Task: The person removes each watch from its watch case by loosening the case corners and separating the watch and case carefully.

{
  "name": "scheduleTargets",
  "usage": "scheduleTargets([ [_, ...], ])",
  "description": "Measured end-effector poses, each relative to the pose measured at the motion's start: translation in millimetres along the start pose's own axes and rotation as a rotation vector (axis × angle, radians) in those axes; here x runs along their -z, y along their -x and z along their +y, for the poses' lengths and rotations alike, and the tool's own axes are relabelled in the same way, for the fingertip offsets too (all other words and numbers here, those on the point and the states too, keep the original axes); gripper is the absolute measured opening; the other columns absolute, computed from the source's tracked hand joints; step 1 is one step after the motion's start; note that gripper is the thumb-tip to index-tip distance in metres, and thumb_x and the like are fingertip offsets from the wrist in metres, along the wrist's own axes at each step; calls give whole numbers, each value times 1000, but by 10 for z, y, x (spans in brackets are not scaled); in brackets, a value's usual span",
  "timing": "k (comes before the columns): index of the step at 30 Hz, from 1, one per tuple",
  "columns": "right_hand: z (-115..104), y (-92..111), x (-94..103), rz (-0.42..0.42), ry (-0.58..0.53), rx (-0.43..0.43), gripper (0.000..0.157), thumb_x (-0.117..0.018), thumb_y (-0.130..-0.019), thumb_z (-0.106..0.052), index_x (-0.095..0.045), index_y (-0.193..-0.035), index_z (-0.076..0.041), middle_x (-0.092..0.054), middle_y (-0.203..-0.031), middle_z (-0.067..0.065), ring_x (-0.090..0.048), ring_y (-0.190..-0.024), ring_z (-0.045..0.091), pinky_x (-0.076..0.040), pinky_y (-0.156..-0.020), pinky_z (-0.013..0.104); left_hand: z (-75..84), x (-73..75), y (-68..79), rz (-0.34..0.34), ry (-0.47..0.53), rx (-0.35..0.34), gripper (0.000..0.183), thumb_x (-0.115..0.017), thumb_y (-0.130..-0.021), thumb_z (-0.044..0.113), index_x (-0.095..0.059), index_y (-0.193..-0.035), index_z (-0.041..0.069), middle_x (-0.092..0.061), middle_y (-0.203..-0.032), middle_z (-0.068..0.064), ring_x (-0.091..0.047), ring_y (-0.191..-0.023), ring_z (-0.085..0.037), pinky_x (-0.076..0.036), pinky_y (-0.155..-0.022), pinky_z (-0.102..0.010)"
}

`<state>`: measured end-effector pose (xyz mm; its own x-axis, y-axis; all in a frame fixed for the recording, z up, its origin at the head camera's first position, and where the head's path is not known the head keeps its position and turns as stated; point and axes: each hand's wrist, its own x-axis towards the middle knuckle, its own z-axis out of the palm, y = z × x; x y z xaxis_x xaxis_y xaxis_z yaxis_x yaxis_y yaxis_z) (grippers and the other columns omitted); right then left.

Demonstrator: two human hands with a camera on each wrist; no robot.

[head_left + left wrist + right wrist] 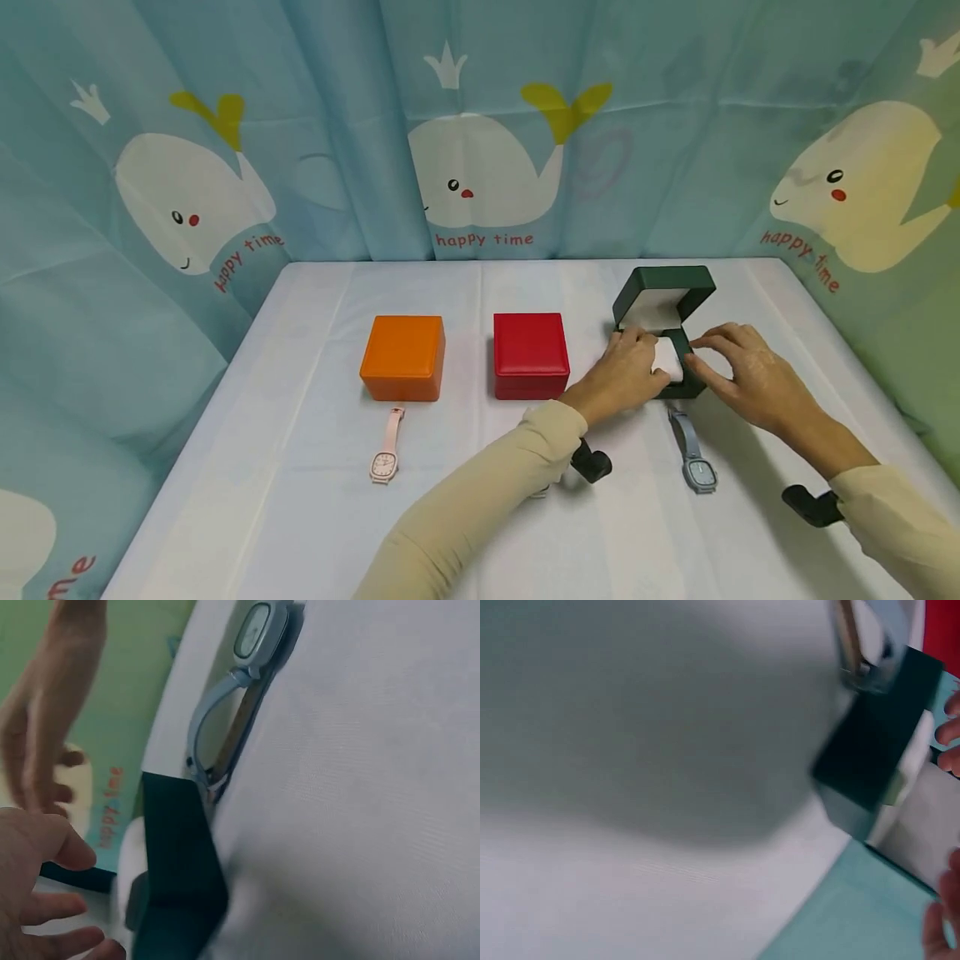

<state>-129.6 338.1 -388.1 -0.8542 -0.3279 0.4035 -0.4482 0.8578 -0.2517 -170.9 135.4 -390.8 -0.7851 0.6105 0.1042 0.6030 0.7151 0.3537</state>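
A dark green watch box [664,287] stands with its lid raised at the table's right side. A white cushion [666,360] shows inside it. My left hand [622,375] is over the box's left part, its fingers and thumb spread beside the cushion in the left wrist view. At the box's right edge is my right hand [750,379], fingers loosely bent and apart from the thumb. Neither hand visibly grips anything; whether the fingertips touch the box is unclear. A blue-grey wristwatch [693,454] lies just in front of the box.
A closed orange box [402,358] and a closed red box [531,357] stand to the left. In front of the orange one lies a pink wristwatch [387,450]. My left sleeve [480,492] mostly hides another watch [540,492]. Patterned curtains [337,125] surround the white table.
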Motion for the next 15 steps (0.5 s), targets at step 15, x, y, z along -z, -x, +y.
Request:
scheduleTargets([
  [15,-148,-858,238,-95,82,-248,82,-49,-100,-62,-34,-157,-5,-16,-158,32,-23,-135,60,-24,-101,75,284,199,540,-209,-382,0,67,-63,-93,58,-54,-142,14,-48,-132,1,-50,-108,-15,-48,-79,-28],
])
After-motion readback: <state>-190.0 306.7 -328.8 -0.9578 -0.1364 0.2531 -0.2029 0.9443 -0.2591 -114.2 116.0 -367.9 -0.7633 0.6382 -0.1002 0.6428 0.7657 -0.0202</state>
